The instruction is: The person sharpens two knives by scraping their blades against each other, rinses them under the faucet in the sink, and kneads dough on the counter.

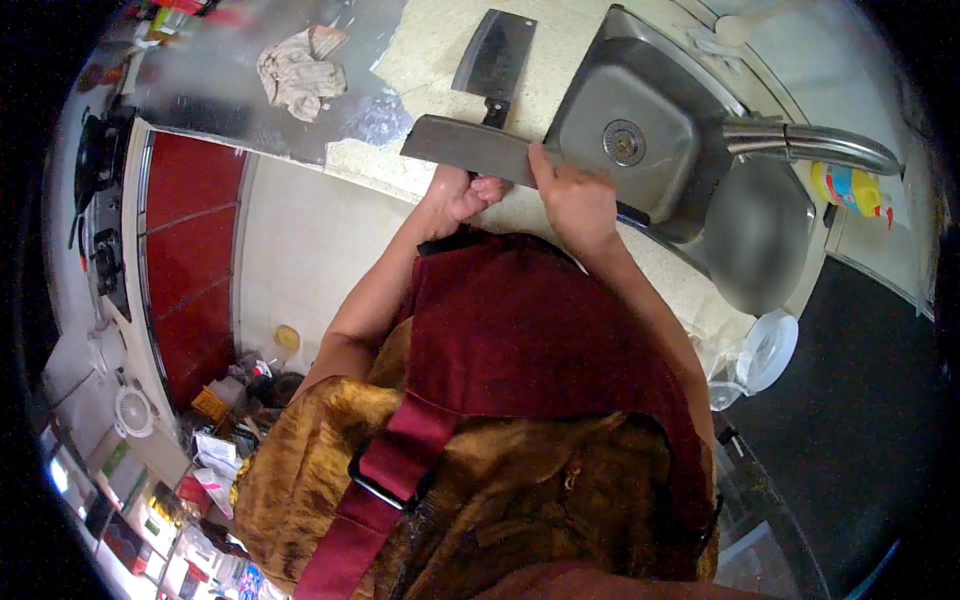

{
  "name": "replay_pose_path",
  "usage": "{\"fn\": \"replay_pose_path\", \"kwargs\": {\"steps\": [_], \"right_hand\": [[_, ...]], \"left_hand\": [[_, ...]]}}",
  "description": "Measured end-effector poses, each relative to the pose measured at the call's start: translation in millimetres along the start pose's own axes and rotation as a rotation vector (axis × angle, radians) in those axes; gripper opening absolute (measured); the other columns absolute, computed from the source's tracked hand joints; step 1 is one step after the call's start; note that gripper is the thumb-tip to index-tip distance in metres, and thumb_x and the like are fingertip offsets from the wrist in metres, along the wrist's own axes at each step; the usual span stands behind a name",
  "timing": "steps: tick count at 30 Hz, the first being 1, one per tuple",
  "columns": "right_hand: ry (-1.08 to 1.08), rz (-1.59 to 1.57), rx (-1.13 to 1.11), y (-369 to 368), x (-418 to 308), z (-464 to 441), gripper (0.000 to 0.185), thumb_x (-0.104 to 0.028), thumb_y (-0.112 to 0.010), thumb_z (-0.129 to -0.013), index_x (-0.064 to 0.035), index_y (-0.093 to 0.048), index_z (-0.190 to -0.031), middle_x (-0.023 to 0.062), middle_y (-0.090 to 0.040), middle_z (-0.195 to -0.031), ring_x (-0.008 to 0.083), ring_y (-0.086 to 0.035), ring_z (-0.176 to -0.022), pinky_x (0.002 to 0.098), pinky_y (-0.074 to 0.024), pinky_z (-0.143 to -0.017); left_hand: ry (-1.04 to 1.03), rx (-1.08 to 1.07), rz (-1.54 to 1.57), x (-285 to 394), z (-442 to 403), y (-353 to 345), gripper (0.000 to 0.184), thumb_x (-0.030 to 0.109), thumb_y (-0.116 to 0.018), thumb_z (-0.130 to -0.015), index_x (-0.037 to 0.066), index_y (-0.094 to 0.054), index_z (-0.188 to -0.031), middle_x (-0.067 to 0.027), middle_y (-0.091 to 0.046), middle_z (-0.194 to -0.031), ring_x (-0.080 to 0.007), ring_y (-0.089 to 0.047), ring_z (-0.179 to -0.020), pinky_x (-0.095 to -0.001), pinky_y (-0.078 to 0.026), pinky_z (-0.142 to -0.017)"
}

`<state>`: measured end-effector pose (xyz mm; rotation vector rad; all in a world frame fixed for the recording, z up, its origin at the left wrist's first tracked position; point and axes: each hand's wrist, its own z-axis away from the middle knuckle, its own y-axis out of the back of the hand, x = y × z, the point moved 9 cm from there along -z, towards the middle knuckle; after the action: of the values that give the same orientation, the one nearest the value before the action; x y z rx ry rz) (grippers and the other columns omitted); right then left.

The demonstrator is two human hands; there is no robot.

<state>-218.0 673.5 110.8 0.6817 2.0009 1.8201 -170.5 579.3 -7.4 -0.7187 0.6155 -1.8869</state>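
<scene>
Two-handed hold on a broad-bladed knife at the near edge of the desk, seen from above. The knife is placed crosswise in front of the apron, with its long axis run from side to side and slightly aslant: the squared end of the blade is directed to the person's left and a little away from the body, while the dark handle is directed to the right and a little toward it. The handle end is covered by the right hand, by which the knife is gripped; its fingers are closed around the handle, and the index finger is laid along the blade near its heel. The left hand is placed at the near long edge of the blade, just below its middle, with the fingers curled inward; whether the blade is touched or anything is enclosed by them cannot be told. The handle is thus nearer to the right hand, the middle of the blade to the left. Beyond the knife, a cleaver is laid with its axis pointed away from the body, its handle met in view by the blade's far edge; contact cannot be judged. The sink is set to the right of the cleaver.
</scene>
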Motion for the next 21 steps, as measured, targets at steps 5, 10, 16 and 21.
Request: {"fn": "replay_pose_path", "kwargs": {"steps": [5,10,16,21], "right_hand": [[-0.007,-0.028,0.044,1,-10,-9,0.044,-0.015,-0.056,-0.077,-0.0137,-0.058,-0.121,0.0021,-0.058,-0.066,0.0178,-0.06,-0.054,0.0361,-0.0482,-0.053],[-0.057,-0.042,0.037,-4,-3,-24,0.043,-0.015,-0.056,-0.077,-0.0134,-0.058,-0.12,0.0015,-0.058,-0.067,0.0182,-0.061,-0.055,0.0347,-0.0466,-0.053],[0.041,-0.083,0.124,12,-8,2,0.041,-0.014,-0.056,-0.077,-0.0119,-0.059,-0.118,0.0014,-0.057,-0.068,0.0173,-0.061,-0.059,0.0329,-0.0449,-0.057],[0.074,-0.199,0.183,6,-9,16,0.031,-0.012,-0.058,-0.076,-0.0092,-0.06,-0.106,0.0018,-0.057,-0.068,0.0179,-0.061,-0.06,0.0332,-0.0441,-0.056]], "left_hand": [[0.003,-0.032,-0.001,-2,2,-7,0.032,0.029,-0.033,-0.098,0.007,-0.047,-0.08,-0.0007,-0.037,-0.059,-0.01,-0.031,-0.045,-0.0241,-0.026,-0.041],[0.151,-0.345,-0.004,-31,12,-30,0.043,0.039,-0.03,-0.098,0.006,-0.047,-0.076,-0.0008,-0.04,-0.058,-0.0109,-0.031,-0.044,-0.0248,-0.027,-0.042],[0.037,-0.14,-0.183,-20,13,-17,0.034,0.033,-0.045,-0.095,0.003,-0.056,-0.085,-0.0067,-0.054,-0.073,-0.0168,-0.05,-0.059,-0.0295,-0.043,-0.056],[-0.592,-0.281,-1.12,6,40,-28,0.017,0.023,-0.051,-0.094,0.008,-0.058,-0.096,-0.0043,-0.06,-0.086,-0.0181,-0.057,-0.074,-0.0305,-0.048,-0.06]]}}
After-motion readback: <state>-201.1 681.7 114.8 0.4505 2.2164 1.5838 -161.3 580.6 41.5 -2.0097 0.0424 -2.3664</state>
